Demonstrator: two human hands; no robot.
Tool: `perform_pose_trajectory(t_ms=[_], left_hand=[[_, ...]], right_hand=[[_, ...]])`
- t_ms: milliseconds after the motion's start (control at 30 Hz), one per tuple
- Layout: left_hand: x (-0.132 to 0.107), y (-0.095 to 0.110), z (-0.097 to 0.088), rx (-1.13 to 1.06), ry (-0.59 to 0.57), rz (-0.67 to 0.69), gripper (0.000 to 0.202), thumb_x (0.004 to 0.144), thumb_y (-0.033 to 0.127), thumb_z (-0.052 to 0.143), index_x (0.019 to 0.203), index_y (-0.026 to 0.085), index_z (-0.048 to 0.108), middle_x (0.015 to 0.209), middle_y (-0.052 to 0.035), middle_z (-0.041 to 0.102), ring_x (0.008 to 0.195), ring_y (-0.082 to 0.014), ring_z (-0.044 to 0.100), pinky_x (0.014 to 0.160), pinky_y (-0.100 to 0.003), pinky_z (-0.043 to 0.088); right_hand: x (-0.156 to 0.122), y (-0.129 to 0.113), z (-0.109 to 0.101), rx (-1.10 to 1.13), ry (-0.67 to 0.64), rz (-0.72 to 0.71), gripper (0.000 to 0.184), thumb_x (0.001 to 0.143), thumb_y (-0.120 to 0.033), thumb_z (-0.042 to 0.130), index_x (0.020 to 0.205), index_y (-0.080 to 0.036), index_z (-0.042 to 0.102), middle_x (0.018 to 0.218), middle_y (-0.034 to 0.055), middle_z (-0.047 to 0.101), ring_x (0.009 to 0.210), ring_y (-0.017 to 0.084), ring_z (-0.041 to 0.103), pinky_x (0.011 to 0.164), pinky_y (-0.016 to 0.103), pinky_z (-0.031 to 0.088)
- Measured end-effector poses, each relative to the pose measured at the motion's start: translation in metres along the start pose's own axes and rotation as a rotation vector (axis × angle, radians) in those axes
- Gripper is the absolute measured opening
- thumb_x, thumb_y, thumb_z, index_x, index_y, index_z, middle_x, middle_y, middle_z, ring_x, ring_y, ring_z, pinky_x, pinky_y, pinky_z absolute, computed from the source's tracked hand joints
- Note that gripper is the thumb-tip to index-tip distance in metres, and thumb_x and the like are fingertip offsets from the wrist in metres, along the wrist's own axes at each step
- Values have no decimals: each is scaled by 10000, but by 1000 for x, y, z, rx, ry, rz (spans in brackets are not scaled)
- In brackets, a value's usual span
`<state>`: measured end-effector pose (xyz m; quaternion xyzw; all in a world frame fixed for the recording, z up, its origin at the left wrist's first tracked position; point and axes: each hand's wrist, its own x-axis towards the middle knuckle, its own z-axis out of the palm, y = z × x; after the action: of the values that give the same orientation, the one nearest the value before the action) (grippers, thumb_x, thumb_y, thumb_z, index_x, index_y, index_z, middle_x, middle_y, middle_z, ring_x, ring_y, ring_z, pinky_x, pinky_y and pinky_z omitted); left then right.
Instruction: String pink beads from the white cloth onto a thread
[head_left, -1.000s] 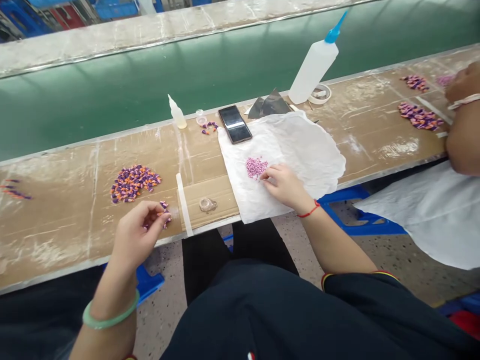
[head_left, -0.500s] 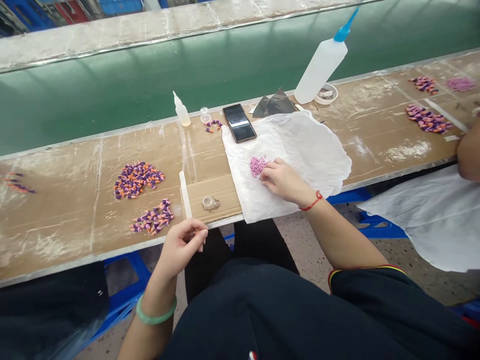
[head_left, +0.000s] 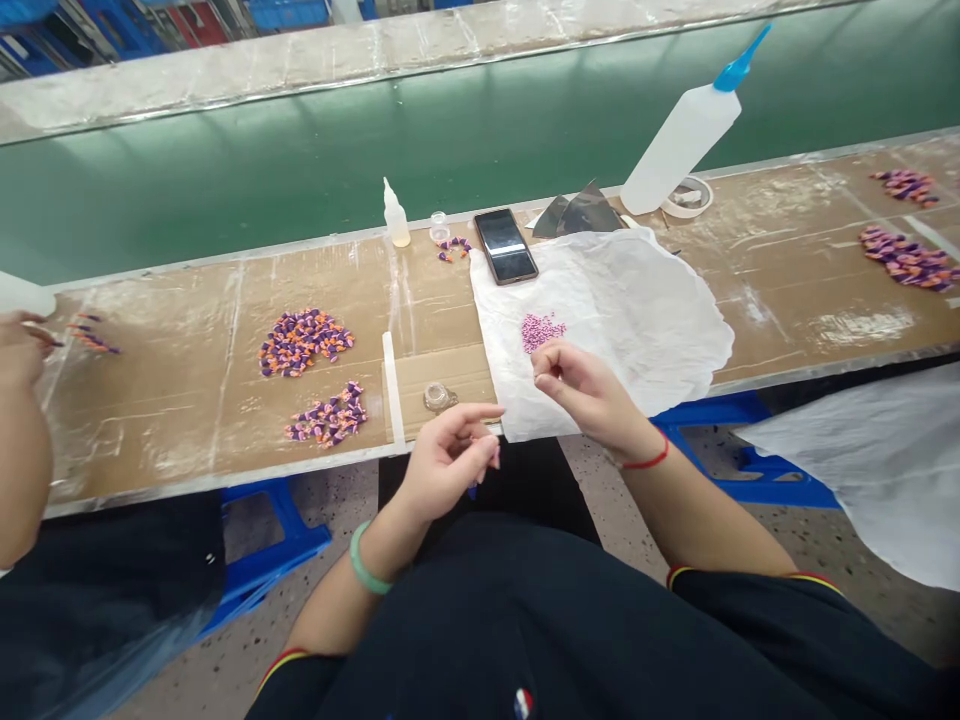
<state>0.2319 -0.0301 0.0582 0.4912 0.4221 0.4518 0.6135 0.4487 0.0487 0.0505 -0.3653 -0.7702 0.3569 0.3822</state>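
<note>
Across towards the right hand (head_left: pixel 581 388) swung the left hand (head_left: pixel 448 457), past a flat white strip (head_left: pixel 394 388)! Biggest first: a long table covered in brown cardboard (head_left: pixel 187 300) ran beneath, and on it spread a crumpled white fabric cloth (head_left: pixel 645 300). Down to the hands: left index stretched out, apart from the thumb, other fingers curled, their grip hidden; right thumb and index drawn close together, anything between them too small to tell. Smaller again, what looked like a pink piece (head_left: pixel 496 457) peeped by the left thumb, while the heap of tiny bright-pink beads (head_left: pixel 543 331) lay on the cloth, just beyond the right fingertips. Neat work here called, I judged, for a light pinch kept low over the fabric; a slip at the table's front edge risked the floor.
</note>
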Motion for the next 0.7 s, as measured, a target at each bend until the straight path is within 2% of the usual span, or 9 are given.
perform_pose_trajectory(t_ms=[67,133,300,500,633,700], left_hand=[[5,1,10,-49,-31,42,462,868,468,691,1212,159,676,636,12,626,435,-62,457,452,-209,395],[6,1,16,-76,-26,66,519,872,492,686,1272,161,665,644,9,629,436,-58,437,450,-213,389],[-1,-4,16,-130,7,47,534,857,491,716,1285,175,677,611,22,613,436,-60,420,448,-218,373],[-6,-9,12,-231,42,-41,475,807,476,769,1172,179,704,590,31,608,413,-54,417,412,-206,305],[-11,-8,10,-284,89,-153,408,747,459,815,1017,172,710,560,42,580,402,-43,374,409,-199,257],[-14,-6,10,-342,106,-218,374,715,434,835,939,166,702,549,47,563,394,-32,341,413,-193,234]], right_hand=[[-5,-20,12,158,84,-3,158,1002,-319,530,869,-240,498,870,37,531,810,209,522,730,365,443],[-7,-34,23,204,155,-34,144,1002,-313,543,882,-242,508,879,37,522,824,211,517,737,372,432],[-7,-42,36,127,224,-146,95,976,-195,542,903,-248,516,875,33,523,851,218,519,776,399,424],[-8,-39,38,2,244,-257,109,942,-154,560,911,-255,534,872,37,562,853,225,571,740,400,476],[-14,-31,42,-89,183,-377,204,953,-136,532,983,-296,654,959,50,655,916,234,609,790,437,524],[-18,-28,45,-116,196,-449,265,951,-118,530,991,-321,696,1019,46,690,997,241,617,829,444,544]])
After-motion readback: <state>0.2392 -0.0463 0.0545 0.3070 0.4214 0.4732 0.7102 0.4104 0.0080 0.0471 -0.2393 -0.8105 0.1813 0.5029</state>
